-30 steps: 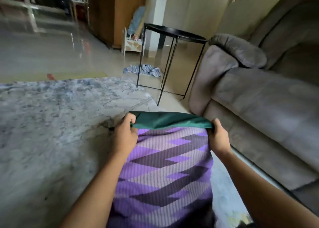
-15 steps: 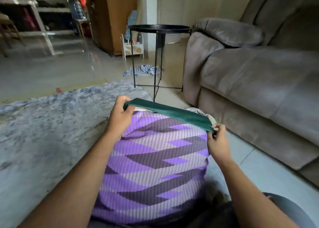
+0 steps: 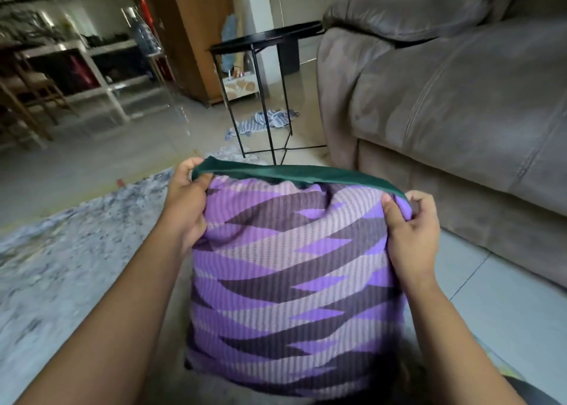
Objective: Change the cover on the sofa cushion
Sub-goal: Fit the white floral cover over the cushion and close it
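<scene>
The cushion point(image 3: 294, 282), purple and zigzag-patterned, is held upright in front of the person, above the edge of the grey rug point(image 3: 76, 235) near the sofa point(image 3: 460, 97). A green cover point(image 3: 294, 174) is stretched along its top edge. The cover's left end is pinched by the left hand point(image 3: 185, 202), fingers curled. The right top corner is gripped by the right hand point(image 3: 409, 229).

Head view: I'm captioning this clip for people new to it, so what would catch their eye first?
The purple zigzag cushion fills the lower centre, with a dark green cover edge stretched along its top. The left hand grips that edge at the top left corner and the right hand pinches it at the top right. A grey sofa stands to the right.
</scene>
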Tool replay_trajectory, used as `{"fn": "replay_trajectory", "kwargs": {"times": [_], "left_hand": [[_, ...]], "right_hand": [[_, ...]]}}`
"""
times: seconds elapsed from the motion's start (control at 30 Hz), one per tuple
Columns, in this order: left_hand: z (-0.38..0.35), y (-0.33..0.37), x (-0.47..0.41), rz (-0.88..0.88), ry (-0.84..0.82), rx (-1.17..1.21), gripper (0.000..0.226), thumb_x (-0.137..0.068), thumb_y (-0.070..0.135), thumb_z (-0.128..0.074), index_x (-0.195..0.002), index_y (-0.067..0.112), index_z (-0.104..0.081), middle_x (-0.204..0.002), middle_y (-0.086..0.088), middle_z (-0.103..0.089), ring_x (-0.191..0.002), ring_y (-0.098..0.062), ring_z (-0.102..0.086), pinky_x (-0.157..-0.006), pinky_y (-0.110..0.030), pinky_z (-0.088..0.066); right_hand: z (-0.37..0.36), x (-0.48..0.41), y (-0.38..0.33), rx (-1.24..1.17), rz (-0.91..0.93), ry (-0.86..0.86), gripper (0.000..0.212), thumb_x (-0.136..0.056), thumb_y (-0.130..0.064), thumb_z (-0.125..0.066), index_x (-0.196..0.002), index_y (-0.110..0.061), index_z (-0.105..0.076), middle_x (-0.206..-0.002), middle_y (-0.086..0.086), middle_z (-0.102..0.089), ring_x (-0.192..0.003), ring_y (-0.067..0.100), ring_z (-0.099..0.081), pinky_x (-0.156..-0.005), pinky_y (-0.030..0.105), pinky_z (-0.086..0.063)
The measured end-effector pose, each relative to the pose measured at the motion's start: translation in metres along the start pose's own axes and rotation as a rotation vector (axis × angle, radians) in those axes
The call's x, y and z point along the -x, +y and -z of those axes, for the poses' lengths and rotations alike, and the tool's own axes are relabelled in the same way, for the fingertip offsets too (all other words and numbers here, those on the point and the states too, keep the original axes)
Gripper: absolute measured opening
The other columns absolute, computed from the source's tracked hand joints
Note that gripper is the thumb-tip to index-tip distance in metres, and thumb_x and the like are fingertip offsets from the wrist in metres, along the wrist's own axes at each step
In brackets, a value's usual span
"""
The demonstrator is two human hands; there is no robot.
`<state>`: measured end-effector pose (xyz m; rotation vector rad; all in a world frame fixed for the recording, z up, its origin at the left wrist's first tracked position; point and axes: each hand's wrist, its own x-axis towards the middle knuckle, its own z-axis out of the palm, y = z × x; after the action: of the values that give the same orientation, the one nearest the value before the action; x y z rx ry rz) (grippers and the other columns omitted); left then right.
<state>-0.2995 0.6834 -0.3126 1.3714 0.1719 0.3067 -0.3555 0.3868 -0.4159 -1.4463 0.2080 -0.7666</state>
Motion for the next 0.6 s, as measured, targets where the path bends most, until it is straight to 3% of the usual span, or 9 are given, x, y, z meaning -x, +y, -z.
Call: {"fn": "replay_trajectory", "kwargs": {"times": [0.07,0.1,0.17,0.2,0.27,0.37,0.43,0.5,0.6], "left_hand": [[0.002,-0.013,0.007,-0.09,-0.03,-0.188,0.02,-0.1,0.006,-0.05,-0.11,0.022,-0.058,-0.101,-0.005,-0.069,-0.073,-0.01,-0.07,-0.063,-0.029,-0.059],[0.006,-0.023,0.008,-0.226,-0.01,-0.449,0.018,-0.099,0.01,-0.053,-0.109,0.024,-0.058,-0.102,0.0,-0.068,-0.078,-0.007,-0.066,-0.07,-0.03,-0.057],[0.014,-0.039,0.011,-0.486,-0.02,-0.843,0.011,-0.098,0.021,-0.056,-0.104,0.03,-0.055,-0.101,0.008,-0.062,-0.085,-0.006,-0.057,-0.077,-0.031,-0.047],[0.019,-0.048,0.011,-0.525,-0.045,-0.854,0.006,-0.1,0.025,-0.052,-0.101,0.03,-0.054,-0.097,0.008,-0.059,-0.084,-0.007,-0.054,-0.077,-0.031,-0.042],[0.024,-0.059,0.014,-0.467,-0.063,-0.731,0.019,-0.106,0.028,-0.039,-0.091,0.027,-0.052,-0.084,0.007,-0.054,-0.074,-0.007,-0.05,-0.072,-0.031,-0.038],[0.027,-0.062,0.017,-0.217,-0.072,-0.548,0.028,-0.106,0.036,-0.034,-0.084,0.037,-0.051,-0.076,0.004,-0.05,-0.063,-0.011,-0.046,-0.059,-0.029,-0.04],[0.027,-0.061,0.021,-0.134,-0.126,-0.574,0.011,-0.105,0.035,-0.038,-0.103,0.036,-0.049,-0.088,0.007,-0.053,-0.075,-0.01,-0.051,-0.062,-0.03,-0.044],[0.026,-0.064,0.022,-0.079,-0.206,-0.564,0.019,-0.104,0.03,-0.042,-0.123,0.029,-0.045,-0.099,0.011,-0.057,-0.085,-0.008,-0.057,-0.075,-0.031,-0.05],[0.026,-0.066,0.027,-0.011,-0.285,-0.568,0.028,-0.106,0.019,-0.04,-0.126,0.031,-0.056,-0.079,0.006,-0.066,-0.063,-0.008,-0.058,-0.061,-0.027,-0.046]], "right_hand": [[0.007,-0.001,-0.001,0.007,-0.021,0.051,0.02,-0.092,-0.022,-0.069,-0.093,-0.017,-0.05,-0.066,-0.007,-0.047,-0.055,0.0,-0.04,-0.057,0.014,-0.038],[0.01,-0.001,0.002,0.03,-0.039,0.078,0.021,-0.091,-0.024,-0.07,-0.089,-0.018,-0.05,-0.067,-0.007,-0.048,-0.055,-0.001,-0.041,-0.059,0.014,-0.039],[0.015,0.001,0.01,0.109,-0.089,0.073,0.023,-0.091,-0.031,-0.069,-0.082,-0.024,-0.049,-0.068,-0.007,-0.052,-0.058,0.001,-0.045,-0.066,0.022,-0.043],[0.018,0.0,0.015,0.159,-0.114,0.033,0.024,-0.091,-0.035,-0.068,-0.081,-0.025,-0.049,-0.068,-0.008,-0.055,-0.061,0.005,-0.048,-0.07,0.03,-0.046],[0.024,-0.003,0.021,0.294,-0.163,-0.079,0.025,-0.088,-0.05,-0.064,-0.08,-0.031,-0.049,-0.068,-0.008,-0.059,-0.067,0.016,-0.055,-0.077,0.043,-0.05],[0.031,-0.01,0.023,0.554,-0.268,-0.231,0.036,-0.079,-0.07,-0.052,-0.087,-0.036,-0.045,-0.071,-0.005,-0.064,-0.078,0.032,-0.064,-0.085,0.055,-0.051],[0.031,-0.012,0.02,0.657,-0.307,-0.289,0.034,-0.084,-0.061,-0.056,-0.092,-0.034,-0.037,-0.08,-0.002,-0.067,-0.085,0.034,-0.066,-0.09,0.056,-0.048],[0.029,-0.013,0.016,0.7,-0.304,-0.309,0.032,-0.088,-0.046,-0.061,-0.099,-0.038,-0.032,-0.089,0.002,-0.068,-0.091,0.034,-0.066,-0.093,0.056,-0.045],[0.026,-0.014,0.009,0.752,-0.312,-0.398,0.056,-0.085,-0.027,-0.061,-0.123,-0.046,-0.025,-0.105,0.004,-0.066,-0.101,0.034,-0.064,-0.098,0.055,-0.043]]}}
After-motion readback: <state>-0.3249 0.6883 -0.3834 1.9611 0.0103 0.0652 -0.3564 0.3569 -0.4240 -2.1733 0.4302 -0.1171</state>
